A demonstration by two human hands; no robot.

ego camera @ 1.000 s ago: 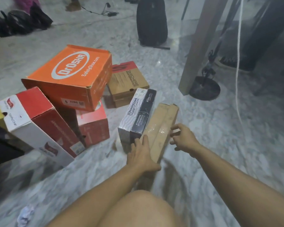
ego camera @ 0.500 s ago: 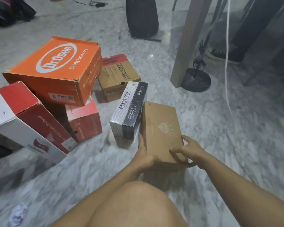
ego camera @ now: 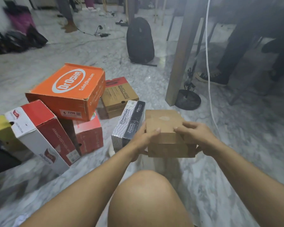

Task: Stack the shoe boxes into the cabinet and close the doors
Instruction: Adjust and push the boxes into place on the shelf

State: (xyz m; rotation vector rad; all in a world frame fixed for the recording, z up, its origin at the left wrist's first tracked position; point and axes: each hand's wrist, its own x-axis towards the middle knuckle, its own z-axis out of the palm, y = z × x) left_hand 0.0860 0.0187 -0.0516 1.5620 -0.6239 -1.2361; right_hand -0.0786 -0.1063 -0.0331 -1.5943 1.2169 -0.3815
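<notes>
While both hands, left hand [ego camera: 143, 138] and right hand [ego camera: 197, 136], grip the plain brown cardboard shoe box [ego camera: 166, 128] with curled fingers [ego camera: 179, 128], five boxes beside it await; no cabinet visible.

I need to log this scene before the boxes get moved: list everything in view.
plain brown box: 1, brown, held in front of the knee
orange box: 1, orange, on top of the pile
red box: 1, red, under the orange box
red-and-white box: 1, tilted, pile's left
tan box: 1, behind the pile
black-and-white box: 1, on edge beside the brown box
backpack: 1, black, floor behind
lamp base: 1, black, right
left hand: grips brown box
right hand: grips brown box
</notes>
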